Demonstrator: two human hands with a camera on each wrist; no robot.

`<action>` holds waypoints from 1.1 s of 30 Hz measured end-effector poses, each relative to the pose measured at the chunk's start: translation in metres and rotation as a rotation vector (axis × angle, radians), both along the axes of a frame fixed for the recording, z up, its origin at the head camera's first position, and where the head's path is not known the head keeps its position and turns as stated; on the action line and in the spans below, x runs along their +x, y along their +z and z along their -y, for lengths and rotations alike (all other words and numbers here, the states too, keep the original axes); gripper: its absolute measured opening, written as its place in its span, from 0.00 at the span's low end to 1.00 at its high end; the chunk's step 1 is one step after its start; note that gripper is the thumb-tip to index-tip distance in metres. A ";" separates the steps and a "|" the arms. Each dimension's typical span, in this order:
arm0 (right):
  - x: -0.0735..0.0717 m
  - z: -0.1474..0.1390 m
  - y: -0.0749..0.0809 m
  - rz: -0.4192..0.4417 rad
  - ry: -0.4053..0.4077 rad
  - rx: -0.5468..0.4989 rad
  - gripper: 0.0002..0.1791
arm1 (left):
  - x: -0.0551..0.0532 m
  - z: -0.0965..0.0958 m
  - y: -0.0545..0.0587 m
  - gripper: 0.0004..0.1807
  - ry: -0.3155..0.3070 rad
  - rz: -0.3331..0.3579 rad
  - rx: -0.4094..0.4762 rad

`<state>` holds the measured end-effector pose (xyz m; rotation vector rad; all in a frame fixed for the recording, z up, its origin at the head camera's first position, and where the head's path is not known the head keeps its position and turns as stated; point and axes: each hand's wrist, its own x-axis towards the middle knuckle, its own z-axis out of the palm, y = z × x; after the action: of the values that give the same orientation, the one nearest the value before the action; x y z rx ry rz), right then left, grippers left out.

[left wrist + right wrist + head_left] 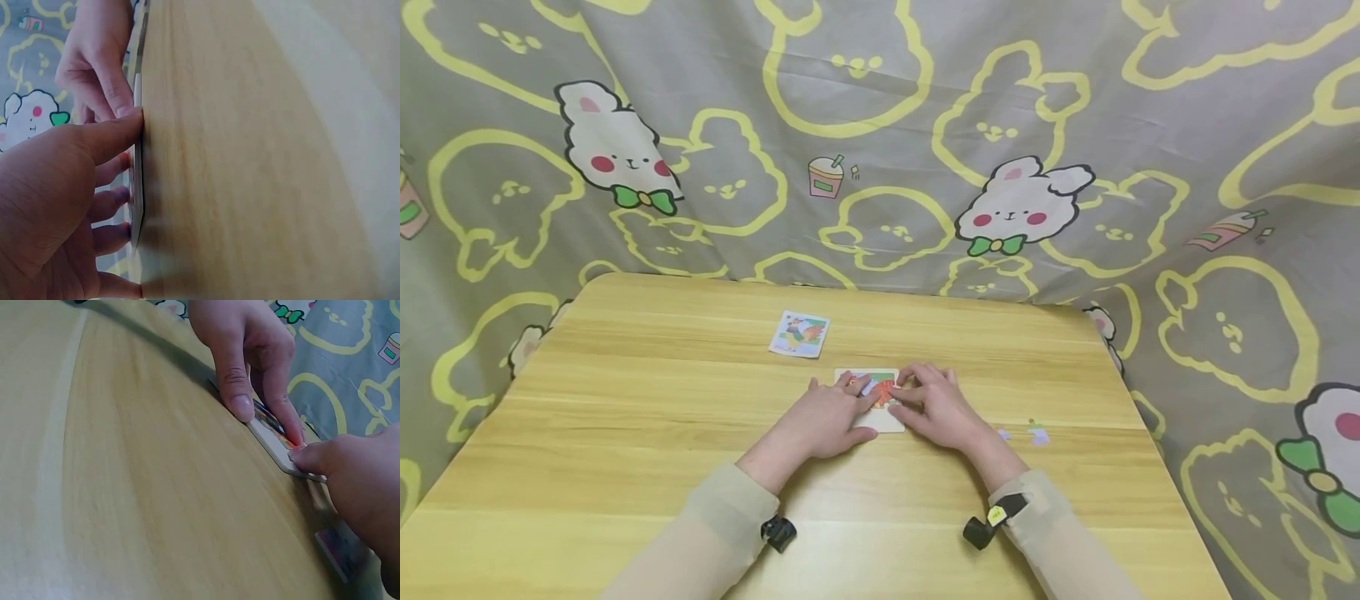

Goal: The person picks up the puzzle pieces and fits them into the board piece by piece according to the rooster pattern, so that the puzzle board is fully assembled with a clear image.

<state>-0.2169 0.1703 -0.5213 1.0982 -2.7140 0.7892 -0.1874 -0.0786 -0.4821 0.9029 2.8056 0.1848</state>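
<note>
A small puzzle board (880, 421) with a pale frame lies on the table, its upper part filled with a colourful picture and its lower strip blank. My left hand (831, 421) rests its outstretched fingers on the picture. The left thumb (119, 132) touches the near edge of the board. From the right, my right hand (936, 404) bends its fingers over the board's right side and pinches a small puzzle piece there, mostly hidden by the fingertips. The right thumb (312, 456) lies at the board's corner.
A square picture card (800, 334) of a colourful bird lies behind the board to the left. Loose puzzle pieces (1038, 433) lie on the wooden table (647, 400) beyond the right forearm. A patterned curtain (880, 158) hangs around the table's back and sides.
</note>
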 end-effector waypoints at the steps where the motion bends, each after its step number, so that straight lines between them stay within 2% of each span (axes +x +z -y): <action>1: 0.000 0.000 0.000 0.000 -0.003 0.008 0.21 | 0.000 0.000 0.000 0.40 0.000 0.000 -0.001; 9: -0.001 0.002 0.001 -0.076 0.032 0.054 0.21 | 0.000 0.001 -0.002 0.40 0.001 0.031 0.020; 12: -0.003 0.001 -0.001 -0.061 0.045 0.028 0.21 | 0.000 0.002 -0.001 0.40 0.009 0.028 0.013; 19: -0.003 -0.002 -0.007 -0.015 0.020 -0.040 0.22 | 0.002 0.002 0.001 0.40 -0.003 0.023 0.015; 27: -0.002 -0.001 0.001 -0.006 0.013 -0.004 0.23 | 0.001 0.001 0.002 0.40 -0.004 0.022 0.003; 33: 0.000 0.003 0.000 -0.008 -0.014 -0.005 0.19 | 0.000 0.000 0.004 0.40 -0.002 0.033 0.024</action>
<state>-0.2164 0.1675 -0.5213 1.0773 -2.7080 0.7876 -0.1878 -0.0785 -0.4784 0.8988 2.7777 0.2316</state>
